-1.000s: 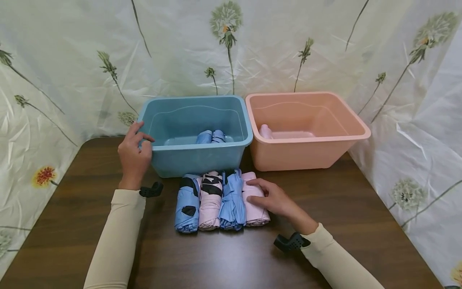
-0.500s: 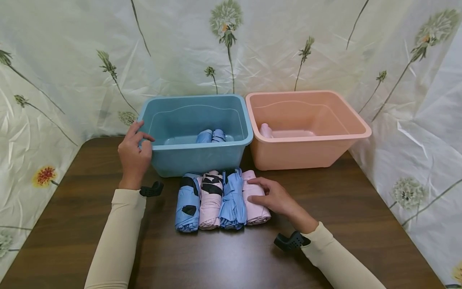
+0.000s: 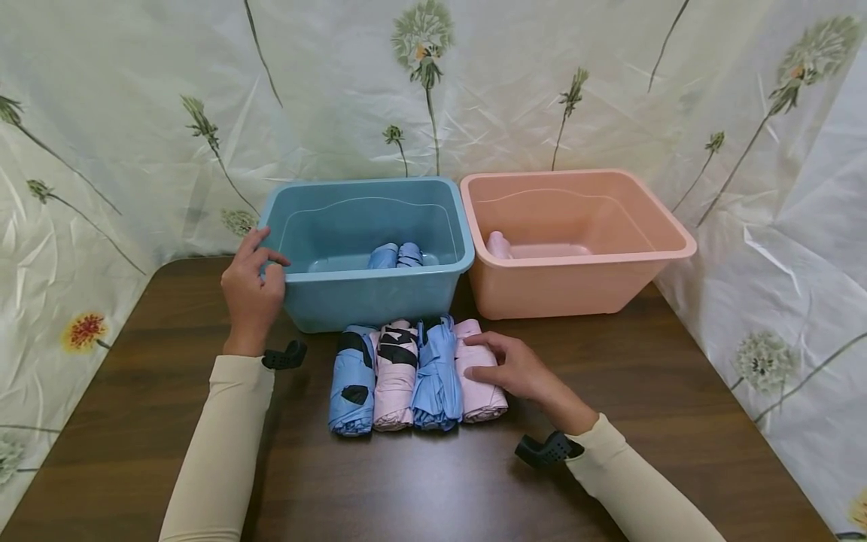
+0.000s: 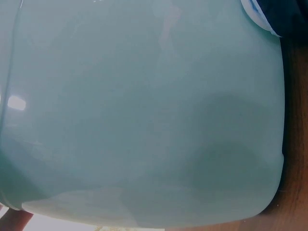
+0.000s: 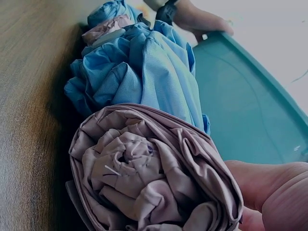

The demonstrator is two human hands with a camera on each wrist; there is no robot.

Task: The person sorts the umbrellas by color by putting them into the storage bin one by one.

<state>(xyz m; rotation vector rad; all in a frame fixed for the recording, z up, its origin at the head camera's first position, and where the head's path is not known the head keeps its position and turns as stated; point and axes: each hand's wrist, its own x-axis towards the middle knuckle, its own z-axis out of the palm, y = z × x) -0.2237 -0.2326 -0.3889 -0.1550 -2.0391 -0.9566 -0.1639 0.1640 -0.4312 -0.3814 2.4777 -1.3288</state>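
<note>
Four-sided and deep, a blue tub (image 3: 369, 301) stands at the back left. My left hand (image 3: 252, 293) rests on its left front corner, fingers at the rim. In front of the tub lie several rolled fabric bundles side by side: a blue roll (image 3: 352, 384) with black patches, a pink roll (image 3: 394, 391) with black bands, a gathered blue roll (image 3: 436, 376) and a plain pink roll (image 3: 482, 395). My right hand (image 3: 518, 369) touches the plain pink roll with thumb and fingers. The right wrist view shows that roll's coiled end (image 5: 154, 168). Only the tub wall (image 4: 144, 115) fills most of the left wrist view.
A peach tub (image 3: 549, 290) stands beside the blue one, with a pink roll (image 3: 499, 246) inside. Two blue rolls (image 3: 384, 256) lie in the blue tub. Floral sheeting (image 3: 325, 90) hangs behind and beside the dark wooden table (image 3: 406, 489).
</note>
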